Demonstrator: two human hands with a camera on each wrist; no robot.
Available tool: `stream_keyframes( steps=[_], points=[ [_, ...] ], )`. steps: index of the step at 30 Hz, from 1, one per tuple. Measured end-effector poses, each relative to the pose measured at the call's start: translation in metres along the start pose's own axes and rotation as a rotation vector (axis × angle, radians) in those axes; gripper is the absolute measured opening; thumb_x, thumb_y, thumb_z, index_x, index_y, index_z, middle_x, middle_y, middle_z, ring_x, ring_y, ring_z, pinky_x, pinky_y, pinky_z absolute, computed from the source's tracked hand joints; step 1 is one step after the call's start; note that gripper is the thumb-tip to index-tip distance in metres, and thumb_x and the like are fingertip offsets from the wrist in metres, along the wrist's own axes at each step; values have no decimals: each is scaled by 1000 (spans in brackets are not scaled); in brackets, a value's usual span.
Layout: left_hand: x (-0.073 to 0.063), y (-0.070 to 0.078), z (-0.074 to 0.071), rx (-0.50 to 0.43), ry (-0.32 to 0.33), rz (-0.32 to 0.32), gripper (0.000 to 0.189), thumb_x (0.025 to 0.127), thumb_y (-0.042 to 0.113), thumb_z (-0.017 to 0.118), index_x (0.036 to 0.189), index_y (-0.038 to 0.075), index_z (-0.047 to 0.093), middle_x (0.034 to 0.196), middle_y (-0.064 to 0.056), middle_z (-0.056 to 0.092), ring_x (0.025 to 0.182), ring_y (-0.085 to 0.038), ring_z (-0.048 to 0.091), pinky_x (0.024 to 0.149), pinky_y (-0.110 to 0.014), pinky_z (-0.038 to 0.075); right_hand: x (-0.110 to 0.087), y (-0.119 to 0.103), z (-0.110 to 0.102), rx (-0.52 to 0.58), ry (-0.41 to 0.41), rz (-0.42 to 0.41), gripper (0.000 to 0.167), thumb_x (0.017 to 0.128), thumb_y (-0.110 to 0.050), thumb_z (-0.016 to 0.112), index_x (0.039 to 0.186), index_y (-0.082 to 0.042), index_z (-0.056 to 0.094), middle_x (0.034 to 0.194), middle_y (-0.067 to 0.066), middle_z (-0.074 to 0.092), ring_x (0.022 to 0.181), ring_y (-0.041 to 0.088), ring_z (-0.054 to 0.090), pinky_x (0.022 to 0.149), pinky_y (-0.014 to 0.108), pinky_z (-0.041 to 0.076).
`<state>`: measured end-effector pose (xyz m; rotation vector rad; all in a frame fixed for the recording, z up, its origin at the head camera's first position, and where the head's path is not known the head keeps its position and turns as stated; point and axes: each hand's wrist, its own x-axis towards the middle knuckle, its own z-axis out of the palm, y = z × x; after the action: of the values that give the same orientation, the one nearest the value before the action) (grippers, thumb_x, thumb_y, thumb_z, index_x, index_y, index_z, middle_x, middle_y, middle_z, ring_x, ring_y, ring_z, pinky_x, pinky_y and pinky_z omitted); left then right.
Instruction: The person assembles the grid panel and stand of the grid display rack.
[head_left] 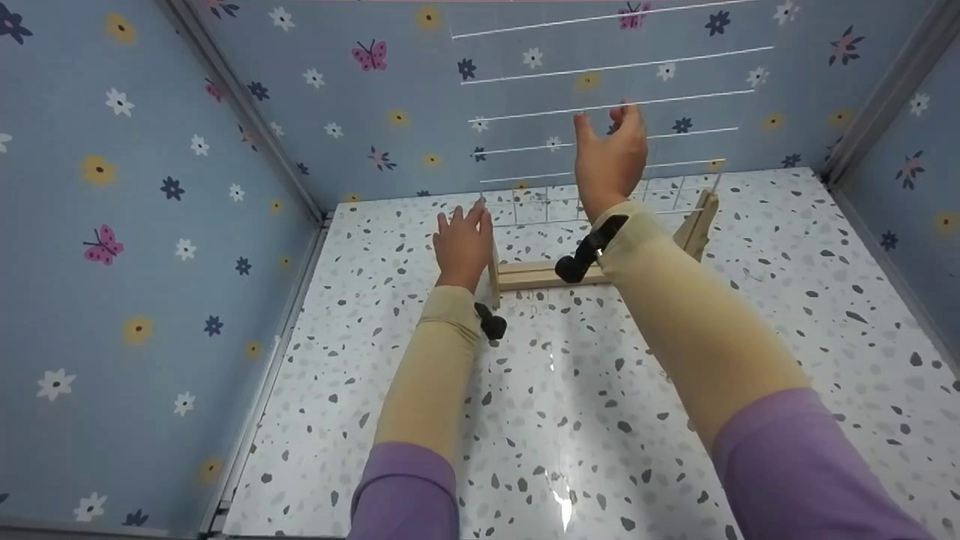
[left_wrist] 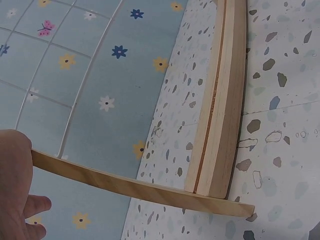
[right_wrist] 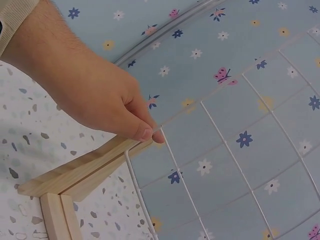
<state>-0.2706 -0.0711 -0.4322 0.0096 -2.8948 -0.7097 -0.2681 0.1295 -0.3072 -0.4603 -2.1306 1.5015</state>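
A white wire grid panel (head_left: 540, 74) stands upright on a wooden base, with a crossbar (head_left: 536, 281) joining two side feet. My left hand (head_left: 463, 247) is beside the left foot (head_left: 493, 279), fingers fairly straight and spread near the grid's lower left corner. In the left wrist view, that hand (left_wrist: 14, 185) overlaps the wooden foot's end, hiding any contact. My right hand (head_left: 613, 161) is raised before the grid, thumb and fingers apart. The right wrist view shows its fingertips overlapping the grid's edge (right_wrist: 225, 142), near the right foot (right_wrist: 85, 172); I cannot tell whether they touch.
A speckled white tabletop (head_left: 562, 412) lies under the stand. Blue flowered panels (head_left: 150, 285) rise at the back and on both sides, joined by grey corner strips (head_left: 247, 112).
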Motion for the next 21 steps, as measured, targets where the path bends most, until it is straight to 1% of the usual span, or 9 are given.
stream_keyframes(
  steps=[4,11,17,21],
  points=[
    [1,0,0,7,-6,-9,50,111,44,31,154,26,46,158,-14,41,149,-44,26,116,-60,28,-2,1,1,-13,8,-12,63,94,-44,71,144,-12,49,139,2,56,126,12,51,103,23,41],
    [1,0,0,4,-23,-23,49,111,44,31,155,26,45,159,-12,40,150,-42,24,117,-59,26,-3,4,1,-14,6,-15,66,95,-44,71,146,-10,47,139,1,56,127,11,51,104,23,40],
    [-1,-1,0,-5,-21,-12,49,111,44,31,155,26,44,159,-13,40,150,-43,24,117,-59,27,-4,9,2,6,-2,1,70,94,-43,72,150,-10,44,144,1,55,132,9,50,107,19,37],
    [-1,0,-1,-13,-31,-19,50,111,45,31,156,28,43,160,-12,39,151,-42,22,118,-60,25,-5,13,2,11,-17,14,70,95,-45,70,150,-11,43,145,2,53,134,11,48,109,20,36]
  ],
)
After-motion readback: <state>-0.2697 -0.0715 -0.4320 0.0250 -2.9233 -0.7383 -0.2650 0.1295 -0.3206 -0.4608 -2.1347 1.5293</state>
